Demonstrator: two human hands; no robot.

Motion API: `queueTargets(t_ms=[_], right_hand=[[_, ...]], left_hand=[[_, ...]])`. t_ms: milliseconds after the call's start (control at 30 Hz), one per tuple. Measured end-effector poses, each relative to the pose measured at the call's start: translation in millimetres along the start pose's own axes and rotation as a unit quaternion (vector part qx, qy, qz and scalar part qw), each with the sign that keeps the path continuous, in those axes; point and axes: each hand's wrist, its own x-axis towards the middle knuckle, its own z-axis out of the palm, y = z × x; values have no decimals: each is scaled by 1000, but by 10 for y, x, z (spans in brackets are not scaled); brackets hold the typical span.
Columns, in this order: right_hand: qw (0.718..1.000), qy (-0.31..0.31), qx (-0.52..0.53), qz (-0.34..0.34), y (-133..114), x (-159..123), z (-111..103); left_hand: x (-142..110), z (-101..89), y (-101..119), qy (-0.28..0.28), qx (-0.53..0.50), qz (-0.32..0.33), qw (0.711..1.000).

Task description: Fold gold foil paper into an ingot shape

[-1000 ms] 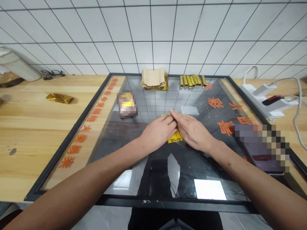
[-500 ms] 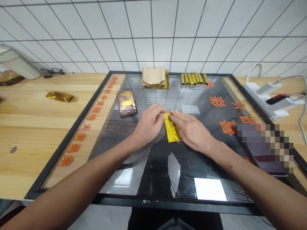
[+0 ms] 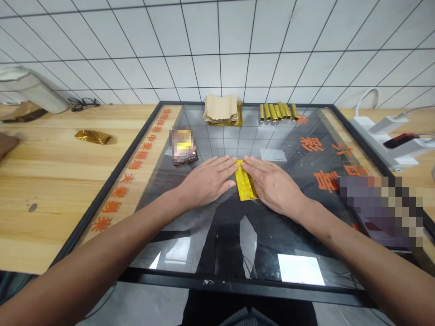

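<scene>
Left hand (image 3: 207,181) and right hand (image 3: 273,188) lie flat on the glass top of a black-framed board (image 3: 238,287), both near 12 o'clock from the body, with a folded gold foil strip (image 3: 245,183) between them. Strip lies on the glass, long axis running roughly 12 to 6, slightly tilted. Left fingers (image 3: 224,165) are together and flat, tips and thumb at or just beside the strip's left edge. Right fingers (image 3: 251,165) are together and flat, tips on or right at the strip's upper right edge. Neither hand is clamped; 2 hands press or steady, no pinch visible. Exact contact under the fingertips is hard to tell.

Strip looks light, thin and soft, likely to crease easily and slide on glass. Best hold is probably a flat press along both long edges, or a light pinch at 1 end.

Around it: stack of tan paper on gold foil (image 3: 220,111) at 12 o'clock, row of 9 or so gold foil tubes (image 3: 277,112) at 1 o'clock, pixelated packet (image 3: 183,146) at 11 o'clock, pixelated dark item (image 3: 380,210) at 2 o'clock. Crumpled gold foil piece (image 3: 93,136) sits on the wooden table (image 3: 50,203) at 10 o'clock; white power strip (image 3: 384,131) at 2 o'clock.
</scene>
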Motion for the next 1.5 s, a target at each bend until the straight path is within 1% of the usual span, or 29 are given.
queueTargets(t_ms=[100,233,400,533,800,867,967,1067,1167,1200,1233,1267,1333,1400,1500], right_hand=[[1000,-2,-3,8,-4,3,-3],[1000,-8,-1,8,-6,8,-8],[1000,-13,-8,6,-12,13,-8],[1000,-5,-2,7,-11,17,-1],[1000,-4,2,2,9,17,23],[1000,-3,-1,0,13,18,28],[1000,-4,-9,-4,10,20,31],[1000,1,-14,-3,1,20,24],[1000,5,-16,-3,-8,19,13],[1000,3,-16,-4,-10,19,10],[1000,2,-17,-4,-12,20,9],[1000,0,-16,-4,-13,19,9],[1000,-2,-10,-2,-13,18,13],[1000,-4,-1,0,-13,14,21],[1000,2,7,5,-17,6,29]], left_hand=[[-51,-33,-19,-20,30,2,999],[-80,-60,-19,-30,49,4,998],[-58,-92,-58,-16,21,11,1000],[-5,-134,-92,-17,4,30,999],[0,-173,-82,-8,0,28,1000],[27,-182,-48,11,-12,27,1000],[90,-176,50,61,-40,18,997],[147,-176,137,93,-76,18,993],[184,-203,131,143,-96,-24,985],[191,-209,110,153,-97,-34,983],[195,-207,84,149,-96,-36,983],[195,-195,58,131,-96,-25,986],[180,-142,19,68,-96,13,993],[147,-71,4,17,-90,34,995],[88,-1,21,-7,-59,16,998]])
